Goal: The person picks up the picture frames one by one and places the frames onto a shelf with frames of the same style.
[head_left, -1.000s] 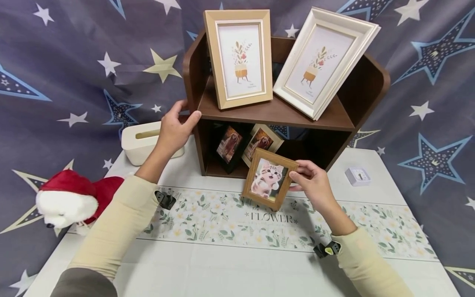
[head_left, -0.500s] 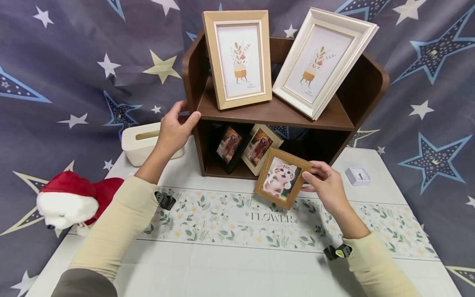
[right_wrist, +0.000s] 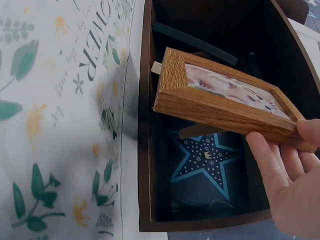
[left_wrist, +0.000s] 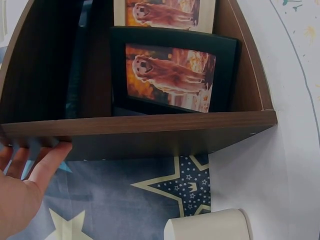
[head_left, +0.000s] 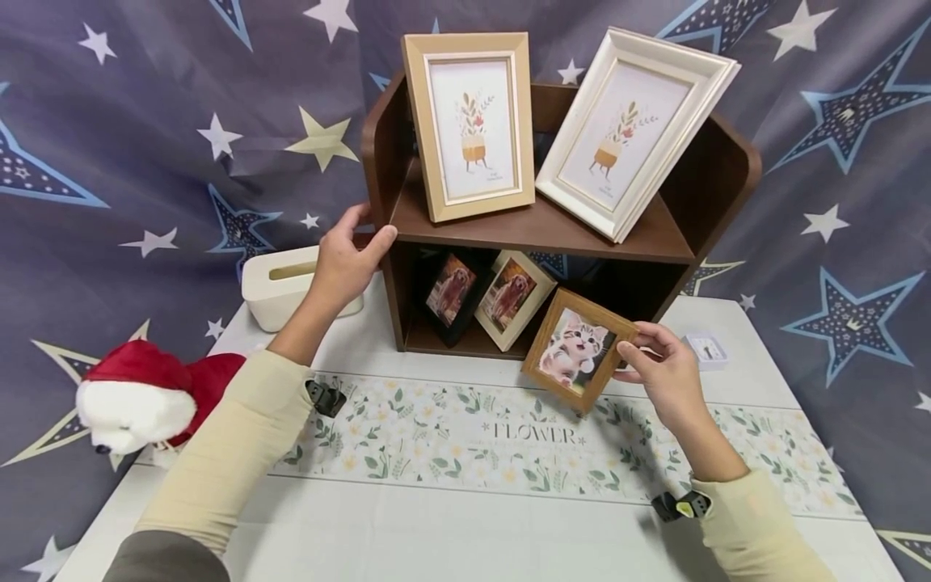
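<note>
My right hand (head_left: 665, 372) pinches the right edge of a brown wooden photo frame (head_left: 534, 360) with a kitten picture. The frame is tilted and held in front of the lower level of a dark brown two-tier shelf (head_left: 538, 228); the right wrist view shows its edge and stand. My left hand (head_left: 349, 255) holds the shelf's left side panel, thumb at the front edge, with some fingertips hidden. On the lower level a black photo frame (left_wrist: 117, 70) and a cream photo frame (head_left: 549, 284), both with dog pictures, stand side by side.
On the upper level lean a tan picture frame (head_left: 422, 121) and a white picture frame (head_left: 716, 77). A cream tissue box (head_left: 272, 299) and a plush dog in red (head_left: 134, 404) lie left. A small white clock (head_left: 705, 350) sits right. A flower-print runner (head_left: 436, 444) crosses the white table.
My right hand has moved to the right with the kitten photo frame, uncovering more of the cream frame and partly hiding the clock. My left hand has stayed at the shelf's side.
</note>
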Action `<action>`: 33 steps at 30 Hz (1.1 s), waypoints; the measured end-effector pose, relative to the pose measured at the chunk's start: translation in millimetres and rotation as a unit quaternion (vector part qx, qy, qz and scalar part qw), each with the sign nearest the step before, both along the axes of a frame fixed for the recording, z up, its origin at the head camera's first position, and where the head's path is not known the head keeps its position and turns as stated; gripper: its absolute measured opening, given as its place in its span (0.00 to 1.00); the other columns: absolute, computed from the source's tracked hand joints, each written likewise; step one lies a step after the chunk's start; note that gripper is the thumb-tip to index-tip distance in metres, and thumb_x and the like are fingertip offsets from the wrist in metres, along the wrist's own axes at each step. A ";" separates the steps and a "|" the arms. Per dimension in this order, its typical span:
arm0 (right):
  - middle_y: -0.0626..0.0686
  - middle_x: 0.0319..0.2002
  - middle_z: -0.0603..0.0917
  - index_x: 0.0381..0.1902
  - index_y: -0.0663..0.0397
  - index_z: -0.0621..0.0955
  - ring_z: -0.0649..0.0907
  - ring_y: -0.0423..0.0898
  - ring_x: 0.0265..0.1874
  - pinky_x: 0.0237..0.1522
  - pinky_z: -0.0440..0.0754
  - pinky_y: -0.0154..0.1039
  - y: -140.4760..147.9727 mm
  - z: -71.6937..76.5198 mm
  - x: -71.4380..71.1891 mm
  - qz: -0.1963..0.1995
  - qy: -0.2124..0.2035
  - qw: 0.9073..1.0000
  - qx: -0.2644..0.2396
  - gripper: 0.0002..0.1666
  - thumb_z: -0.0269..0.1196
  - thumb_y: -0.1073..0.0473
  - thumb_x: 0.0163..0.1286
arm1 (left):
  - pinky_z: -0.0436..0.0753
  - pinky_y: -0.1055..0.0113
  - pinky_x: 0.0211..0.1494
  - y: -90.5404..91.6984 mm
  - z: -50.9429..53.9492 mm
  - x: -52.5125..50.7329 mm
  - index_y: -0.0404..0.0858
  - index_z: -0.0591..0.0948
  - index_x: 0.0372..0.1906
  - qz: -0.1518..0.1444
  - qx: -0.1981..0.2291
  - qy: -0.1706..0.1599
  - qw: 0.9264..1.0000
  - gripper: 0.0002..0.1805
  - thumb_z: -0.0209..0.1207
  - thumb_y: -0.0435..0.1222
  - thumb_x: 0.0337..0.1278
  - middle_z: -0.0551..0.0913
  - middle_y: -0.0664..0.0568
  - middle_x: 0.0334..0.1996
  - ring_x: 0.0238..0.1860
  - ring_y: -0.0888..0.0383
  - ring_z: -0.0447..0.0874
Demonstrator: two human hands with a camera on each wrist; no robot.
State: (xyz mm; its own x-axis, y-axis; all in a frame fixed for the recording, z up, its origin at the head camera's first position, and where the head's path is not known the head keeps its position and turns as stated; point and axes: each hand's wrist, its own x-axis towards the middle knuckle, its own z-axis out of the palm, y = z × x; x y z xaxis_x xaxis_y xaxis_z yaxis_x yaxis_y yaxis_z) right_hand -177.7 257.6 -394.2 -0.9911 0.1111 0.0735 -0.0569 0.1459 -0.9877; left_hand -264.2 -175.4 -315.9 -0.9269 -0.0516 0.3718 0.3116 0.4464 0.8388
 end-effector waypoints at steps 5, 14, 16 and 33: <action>0.38 0.39 0.83 0.56 0.53 0.77 0.86 0.34 0.36 0.35 0.90 0.37 1.6 1.7 0.7 -0.026 -0.002 0.999 0.025 0.18 0.66 0.63 0.71 | 0.82 0.82 0.37 -0.3 -1.5 -0.6 0.40 0.74 0.69 0.002 -0.002 0.002 1.000 0.30 0.60 0.50 0.68 0.81 0.42 0.61 0.55 0.48 0.84; 0.40 0.36 0.83 0.53 0.51 0.78 0.86 0.34 0.35 0.32 0.90 0.36 0.3 0.0 -3.9 -0.077 -0.001 0.997 -0.015 0.17 0.66 0.67 0.69 | 0.84 0.80 0.36 0.6 -2.2 -1.6 0.41 0.74 0.69 -0.005 0.012 -0.004 1.000 0.30 0.61 0.50 0.68 0.81 0.42 0.60 0.53 0.51 0.84; 0.40 0.38 0.83 0.56 0.52 0.78 0.86 0.34 0.37 0.32 0.90 0.35 0.5 -0.4 -5.0 -0.088 -0.004 0.996 -0.004 0.18 0.66 0.66 0.70 | 0.83 0.80 0.36 0.4 -1.5 -0.9 0.40 0.74 0.69 -0.006 0.011 -0.004 1.000 0.30 0.61 0.50 0.68 0.81 0.42 0.61 0.54 0.50 0.84; 0.41 0.33 0.83 0.53 0.56 0.81 0.84 0.35 0.32 0.30 0.89 0.33 -8.9 -8.8 -24.1 -0.154 0.052 0.987 -0.009 0.16 0.68 0.67 0.67 | 0.82 0.81 0.35 -0.8 -2.7 -1.0 0.39 0.73 0.70 -0.006 0.007 -0.001 1.000 0.31 0.60 0.50 0.69 0.80 0.39 0.61 0.56 0.46 0.83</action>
